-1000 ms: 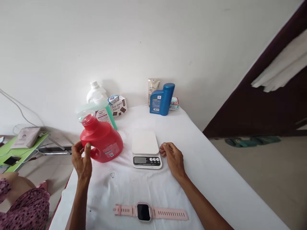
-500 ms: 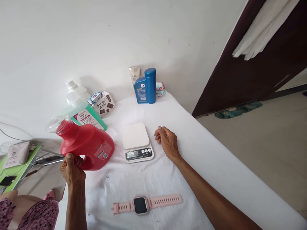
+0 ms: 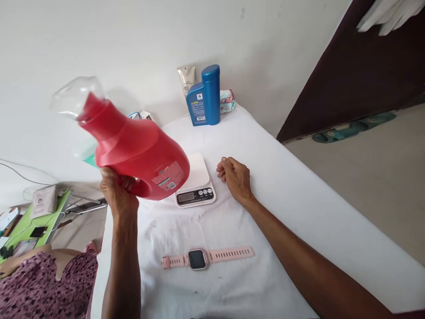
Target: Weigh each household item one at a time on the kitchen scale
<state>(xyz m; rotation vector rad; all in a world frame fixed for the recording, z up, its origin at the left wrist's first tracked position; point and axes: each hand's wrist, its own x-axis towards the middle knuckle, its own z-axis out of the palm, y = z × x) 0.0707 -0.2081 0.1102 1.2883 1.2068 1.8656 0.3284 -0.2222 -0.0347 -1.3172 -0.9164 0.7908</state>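
My left hand (image 3: 119, 195) grips the handle of a red detergent bottle (image 3: 136, 148) with a clear cap, holding it tilted in the air above the table's left side. Part of the small white kitchen scale (image 3: 197, 184) sits just behind and right of the bottle. My right hand (image 3: 235, 177) rests on the white cloth beside the scale's right edge, fingers loosely curled, holding nothing. A pink smartwatch (image 3: 199, 258) lies flat on the cloth nearer to me.
A blue bottle (image 3: 205, 97), a beige tube (image 3: 186, 79) and a small packet (image 3: 227, 99) stand at the table's far end by the wall. A green-liquid bottle and a box are mostly hidden behind the red bottle. A green side table (image 3: 29, 221) stands left; a dark door (image 3: 358, 75) is right.
My left hand closed on the red bottle's handle, lifted it off the table and raised it, tilting it. The right hand stayed by the scale. The view shifted.
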